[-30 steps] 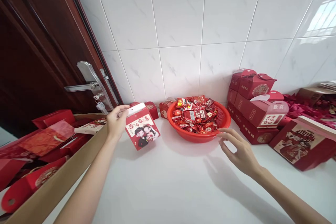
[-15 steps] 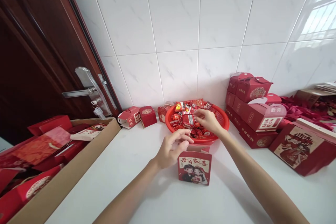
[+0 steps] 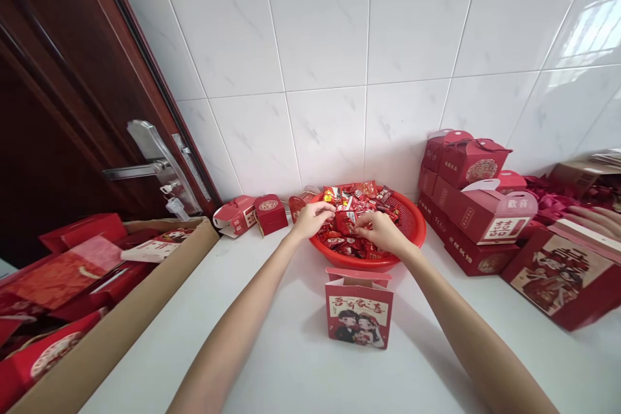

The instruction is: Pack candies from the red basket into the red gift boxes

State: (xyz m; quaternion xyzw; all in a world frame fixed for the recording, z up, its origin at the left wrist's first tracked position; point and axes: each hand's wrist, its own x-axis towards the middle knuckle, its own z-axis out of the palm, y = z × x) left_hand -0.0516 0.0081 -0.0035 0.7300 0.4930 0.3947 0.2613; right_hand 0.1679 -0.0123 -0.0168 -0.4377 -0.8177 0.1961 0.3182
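A red plastic basket (image 3: 413, 220) stands against the wall, heaped with candies (image 3: 361, 191) in red wrappers. Over its left side is my left hand (image 3: 312, 220), thumb and fingertips pinched together; what they hold, if anything, is too small to make out. My right hand (image 3: 382, 233) reaches into the front middle of the heap, its curled fingertips closed at a red wrapped candy (image 3: 345, 225). In front of the basket a small red gift box (image 3: 359, 314) stands upright with its top flaps raised, a cartoon couple printed on its front. Neither hand touches the box.
Stacked red gift boxes (image 3: 478, 207) fill the right side. Another person's hand (image 3: 596, 221) rests by a larger red box (image 3: 557, 272). At left, a cardboard carton (image 3: 160, 284) holds red packaging. Small boxes (image 3: 272, 215) line the wall beside a door handle (image 3: 140, 170).
My left hand has left the gift box and moved forward to the basket. My right hand has shifted slightly down within the candies. Another person's hand has appeared at the right edge.
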